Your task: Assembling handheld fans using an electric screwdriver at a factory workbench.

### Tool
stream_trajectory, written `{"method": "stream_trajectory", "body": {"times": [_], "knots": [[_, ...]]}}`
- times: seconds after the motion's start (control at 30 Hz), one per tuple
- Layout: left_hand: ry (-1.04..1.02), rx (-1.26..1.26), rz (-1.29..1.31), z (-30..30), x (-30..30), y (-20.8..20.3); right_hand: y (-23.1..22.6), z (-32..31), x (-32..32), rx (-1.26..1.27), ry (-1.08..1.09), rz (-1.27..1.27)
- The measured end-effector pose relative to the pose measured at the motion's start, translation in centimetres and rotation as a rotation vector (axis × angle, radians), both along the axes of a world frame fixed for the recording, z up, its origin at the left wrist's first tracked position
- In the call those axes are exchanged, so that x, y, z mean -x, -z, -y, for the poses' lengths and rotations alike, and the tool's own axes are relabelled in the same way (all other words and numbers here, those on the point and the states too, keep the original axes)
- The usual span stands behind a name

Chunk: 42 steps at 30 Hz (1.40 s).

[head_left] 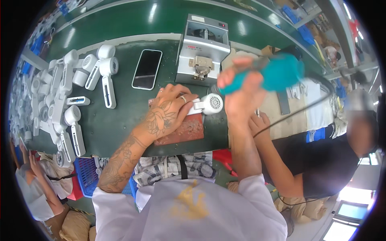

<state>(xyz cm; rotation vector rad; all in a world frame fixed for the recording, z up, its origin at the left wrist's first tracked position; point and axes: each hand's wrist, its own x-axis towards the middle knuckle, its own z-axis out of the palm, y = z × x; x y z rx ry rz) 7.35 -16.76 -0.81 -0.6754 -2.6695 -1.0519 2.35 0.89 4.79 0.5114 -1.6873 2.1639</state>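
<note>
My left hand [171, 106] is wrapped over the handle of a white handheld fan [212, 104] and holds it down on a reddish-brown pad [185, 134]. The fan's round, slotted head sticks out to the right of my fingers; most of its handle is hidden under them. Up and to the right, my right hand [243, 96] is closed around a teal electric screwdriver [281, 73], which is smeared by motion. The tool's nose points left, near a grey metal screw feeder [203, 52], and its tip cannot be made out.
A white-edged phone [147, 69] lies left of the feeder. Several white handheld fans [74, 116] are heaped along the table's left side. A black cable [297, 112] runs from the screwdriver's side. At right sits a co-worker in black [317, 164], one forearm close to my right arm.
</note>
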Motion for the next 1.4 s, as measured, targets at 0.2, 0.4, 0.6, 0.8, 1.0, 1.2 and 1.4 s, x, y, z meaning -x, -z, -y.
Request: {"method": "stream_trajectory", "body": {"times": [0.2, 0.4, 0.6, 0.8, 1.0, 1.2, 1.4], "knots": [[-0.006, -0.057, -0.01, 0.2, -0.2, 1.2, 1.1, 3.2, 5.9, -0.138, 0.019, -0.154], [-0.032, -0.09, -0.045, 0.0, -0.3, 1.7, 3.1, 3.3, 5.8, -0.146, -0.019, -0.164], [-0.04, -0.09, -0.069, 0.0, 0.3, 2.2, 2.4, 3.3, 5.0, -0.125, -0.06, -0.123], [-0.055, -0.091, -0.05, 0.2, 0.2, 1.6, 1.3, 4.1, 6.1, -0.124, -0.046, -0.194], [-0.052, -0.052, -0.113, 0.2, -0.6, 1.7, 3.6, 3.0, 5.4, -0.046, -0.092, -0.092], [-0.057, -0.073, -0.056, 0.0, -0.5, 2.3, 1.6, 1.9, 2.3, -0.055, -0.078, 0.07], [-0.043, -0.079, -0.064, 0.3, 0.0, 1.8, 0.9, 1.6, 0.1, -0.116, -0.065, 0.124]]}}
